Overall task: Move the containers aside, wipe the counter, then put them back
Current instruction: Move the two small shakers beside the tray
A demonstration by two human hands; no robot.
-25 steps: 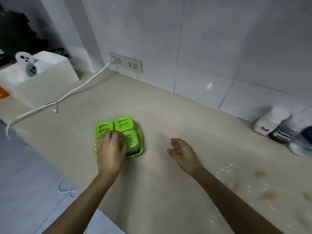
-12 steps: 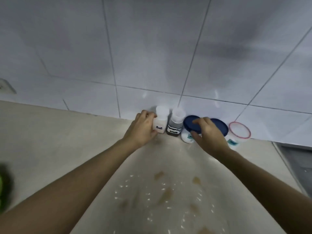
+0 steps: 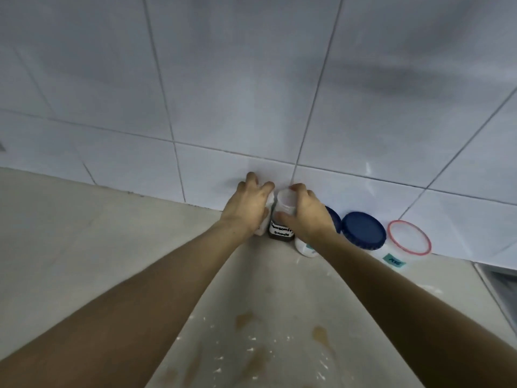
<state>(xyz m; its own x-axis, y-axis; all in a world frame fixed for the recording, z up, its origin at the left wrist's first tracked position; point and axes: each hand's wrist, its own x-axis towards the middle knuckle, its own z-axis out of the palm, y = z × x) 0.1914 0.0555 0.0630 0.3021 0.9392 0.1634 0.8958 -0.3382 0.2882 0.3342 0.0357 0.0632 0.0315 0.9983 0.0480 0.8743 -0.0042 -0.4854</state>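
Observation:
Several containers stand in a row against the tiled wall at the back of the counter [image 3: 84, 247]. My left hand [image 3: 247, 207] is wrapped around the white salt bottle [image 3: 264, 219], mostly hiding it. My right hand [image 3: 306, 214] grips the dark seasoning sauce bottle [image 3: 281, 229] near its clear cap. To the right stand a white jar [image 3: 303, 247] with a blue lid, partly behind my wrist, a second blue-lidded jar [image 3: 363, 229], and a clear tub with a red-rimmed lid [image 3: 408, 240].
Brown stains [image 3: 320, 334] and white specks [image 3: 251, 351] mark the counter between my forearms. A metal edge [image 3: 495, 287], perhaps a sink, lies at the far right. The tiled wall [image 3: 251, 93] rises directly behind the containers.
My left hand left the green container a second ago and took hold of the salt bottle. My right hand shifted from the blue lid onto the sauce bottle. My view turned right.

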